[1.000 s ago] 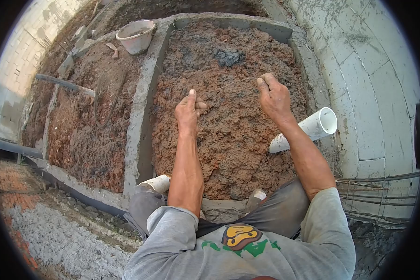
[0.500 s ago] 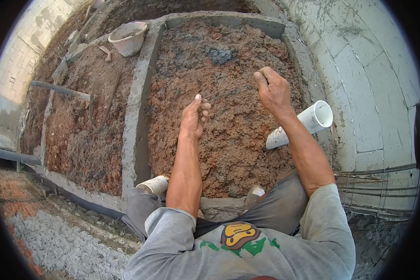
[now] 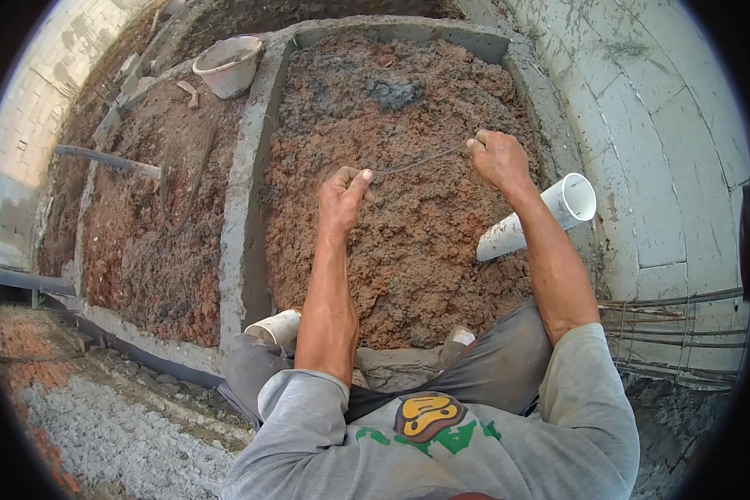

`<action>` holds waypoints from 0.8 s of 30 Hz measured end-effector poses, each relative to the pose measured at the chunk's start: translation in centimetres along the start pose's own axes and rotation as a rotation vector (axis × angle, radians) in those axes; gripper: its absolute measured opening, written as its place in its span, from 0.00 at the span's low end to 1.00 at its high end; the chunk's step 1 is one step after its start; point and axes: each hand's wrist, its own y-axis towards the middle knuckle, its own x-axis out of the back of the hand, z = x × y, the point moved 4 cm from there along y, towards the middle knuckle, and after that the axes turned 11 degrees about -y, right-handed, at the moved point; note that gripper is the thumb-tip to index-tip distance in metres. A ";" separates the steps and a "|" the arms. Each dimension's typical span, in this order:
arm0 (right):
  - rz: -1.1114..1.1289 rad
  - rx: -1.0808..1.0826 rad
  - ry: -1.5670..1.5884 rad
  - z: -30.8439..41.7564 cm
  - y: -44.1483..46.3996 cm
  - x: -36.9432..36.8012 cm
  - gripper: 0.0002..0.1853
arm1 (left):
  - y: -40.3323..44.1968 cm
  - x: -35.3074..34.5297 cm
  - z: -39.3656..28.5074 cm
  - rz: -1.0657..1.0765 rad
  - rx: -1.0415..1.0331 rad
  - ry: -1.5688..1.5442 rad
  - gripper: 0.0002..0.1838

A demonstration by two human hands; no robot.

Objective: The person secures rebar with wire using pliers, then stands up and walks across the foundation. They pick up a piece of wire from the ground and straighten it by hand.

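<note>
A thin dark wire [image 3: 421, 162] stretches between my two hands above the brown soil [image 3: 408, 242]. My left hand [image 3: 342, 198] pinches its left end, thumb pressed against curled fingers. At the other end, my right hand [image 3: 500, 160] is closed on the wire, knuckles up and a little higher in view. Under my right forearm, a white pipe [image 3: 521, 227] sticks up out of the soil at a slant.
Concrete beams [image 3: 243, 200] frame the soil. A dirty bucket [image 3: 227, 68] sits at the upper left, near a grey pipe [image 3: 108, 158]. Another white pipe [image 3: 277, 327] is beside my left knee. Steel bars [image 3: 675, 333] lie at the right, below a block wall [image 3: 642, 158].
My left hand has turned and closed more, its thumb now pointing right. My right hand has shifted slightly right and rotated. The wire shows more clearly between them.
</note>
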 end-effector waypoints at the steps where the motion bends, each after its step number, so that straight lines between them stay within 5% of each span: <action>1: 0.089 -0.019 -0.036 -0.2 0.2 -0.2 0.17 | 0.0 -0.1 -0.1 0.003 0.002 0.000 0.12; 6: 0.336 0.108 -0.162 -1.0 0.5 -1.7 0.18 | 0.1 0.8 -0.3 -0.010 -0.123 0.202 0.13; 9: 0.565 0.165 0.017 0.4 0.0 -0.6 0.18 | 0.3 2.3 0.9 -0.068 -0.070 0.191 0.15; 15: 0.159 0.132 0.082 0.6 0.2 0.1 0.18 | 0.2 0.6 3.3 0.045 0.060 0.328 0.20; 16: 0.161 0.127 0.085 0.6 0.2 -0.1 0.18 | -0.1 0.0 3.0 0.051 -0.102 0.368 0.20; 24: 0.130 0.044 -0.010 -0.2 0.2 1.2 0.16 | -1.0 -3.7 2.5 0.271 -0.019 0.409 0.15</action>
